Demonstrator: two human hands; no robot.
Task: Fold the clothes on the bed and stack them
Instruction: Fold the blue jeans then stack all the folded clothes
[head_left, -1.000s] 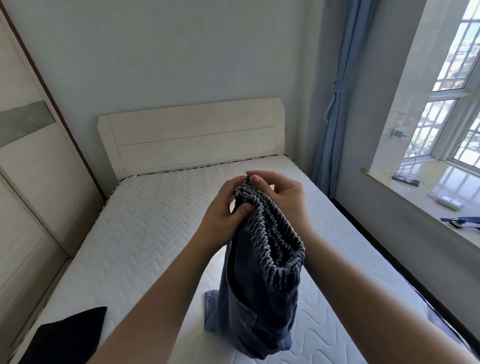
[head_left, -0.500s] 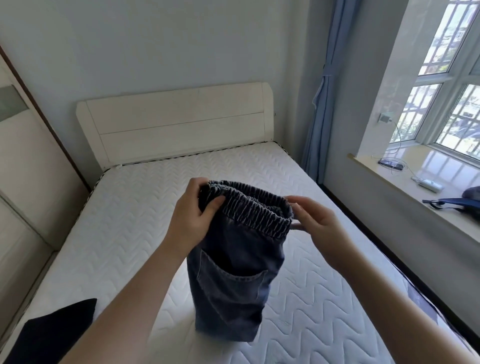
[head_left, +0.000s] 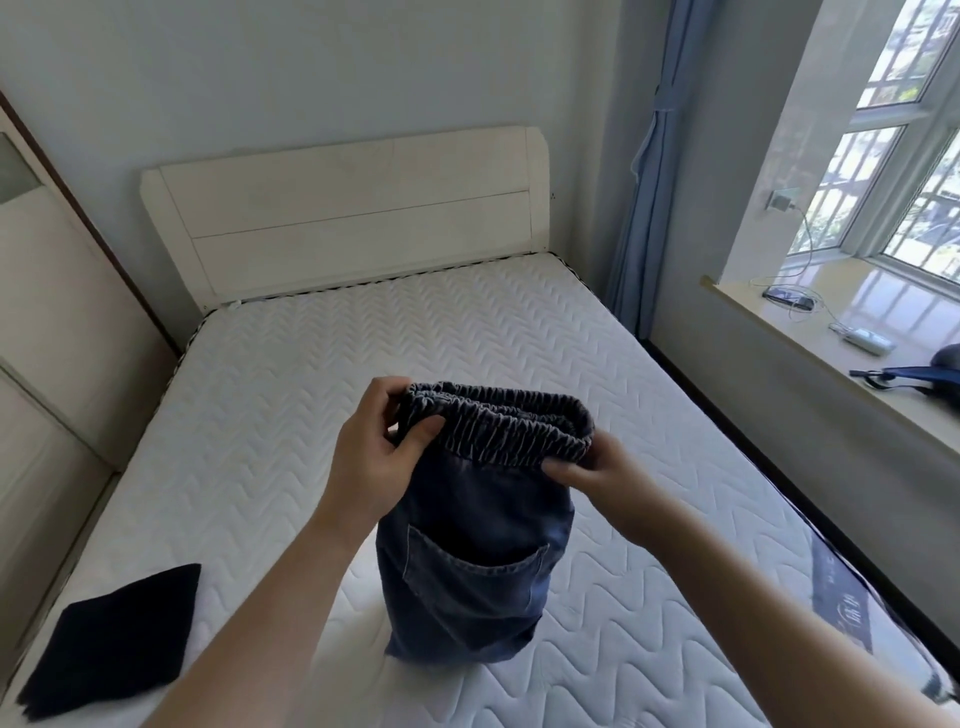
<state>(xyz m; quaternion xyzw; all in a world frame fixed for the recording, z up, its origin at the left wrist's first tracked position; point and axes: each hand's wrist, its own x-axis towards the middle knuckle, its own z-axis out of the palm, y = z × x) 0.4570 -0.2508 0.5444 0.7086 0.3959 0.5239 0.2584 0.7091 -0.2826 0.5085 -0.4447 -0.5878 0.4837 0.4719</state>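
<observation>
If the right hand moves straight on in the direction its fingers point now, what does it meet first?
The right hand points left along the jeans' waistband, so it would probably meet the left hand gripping the other end; depth is uncertain.

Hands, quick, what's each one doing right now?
Left hand: grips the waistband of the denim shorts.
Right hand: pinches the waistband's other end.

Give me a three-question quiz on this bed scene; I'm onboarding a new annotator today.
1. True or false: both hands grip the denim shorts by the elastic waistband.
2. Which lies on the mattress near the left forearm? A) folded black garment B) towel C) pillow
3. Fill in: the patch pocket faces the ____.

Key:
1. True: the left hand and right hand each pinch an end.
2. A
3. camera
</observation>
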